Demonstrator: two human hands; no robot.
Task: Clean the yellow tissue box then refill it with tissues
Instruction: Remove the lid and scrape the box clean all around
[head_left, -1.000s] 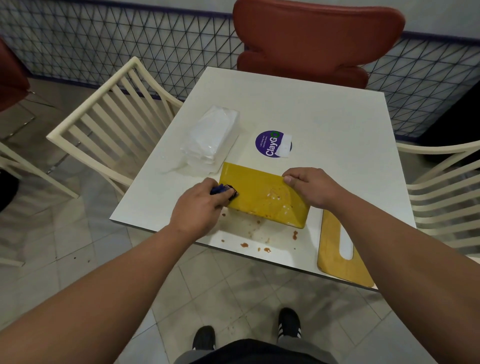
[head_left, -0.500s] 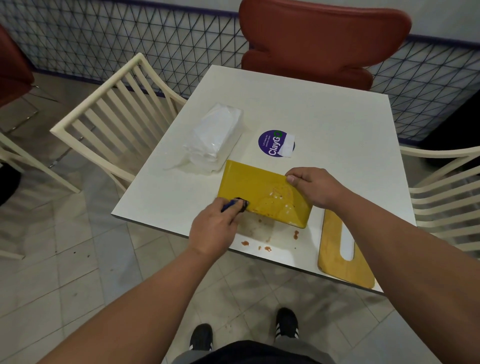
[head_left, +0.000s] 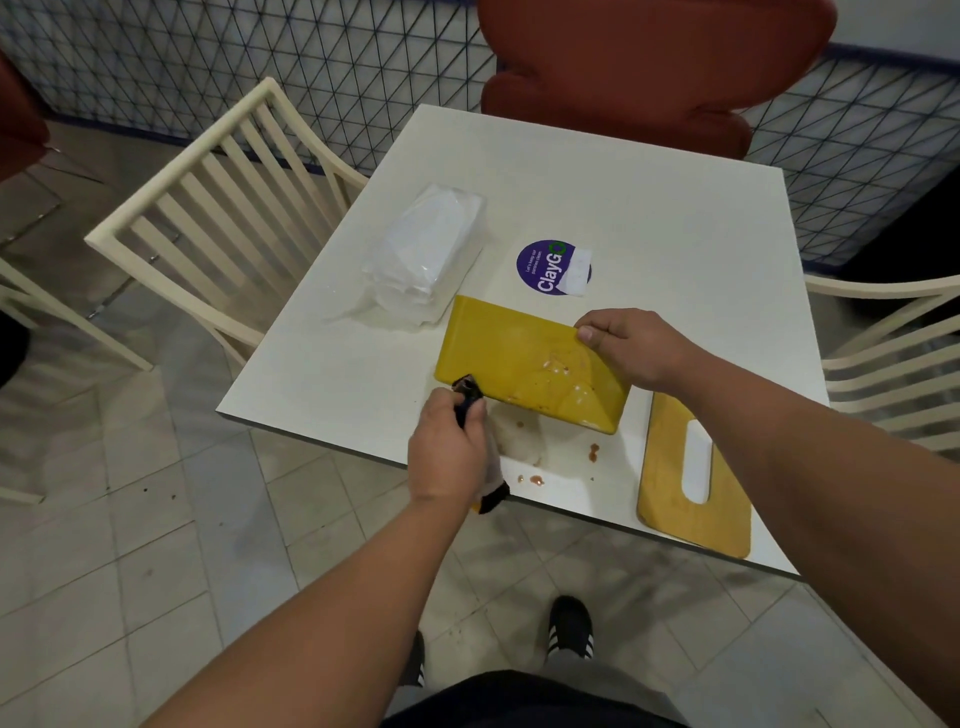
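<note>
Beside yellow tissue box (head_left: 524, 358), sticker (head_left: 553, 267) reading "ClayGo", smaller print illegible

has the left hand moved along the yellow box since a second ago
Yes. The left hand has slid off the yellow box toward the table's near edge, away from the round sticker.

My table (head_left: 649, 208) is a white square top. Under my right fingers (head_left: 589, 332) lies the yellow tissue box (head_left: 519, 353), flat on the table, smeared toward the end I pinch. Just past those fingers sits a round purple sticker (head_left: 553, 267). Beyond my left fingers (head_left: 475, 410), far side of the box, rests a clear-wrapped pack of tissues (head_left: 426, 260). Reddish-brown spots (head_left: 535, 479) dot the top near my left fingers. The slotted yellow lid (head_left: 670, 499) lies at the near edge, on the wrist side of my right fingers.
</note>
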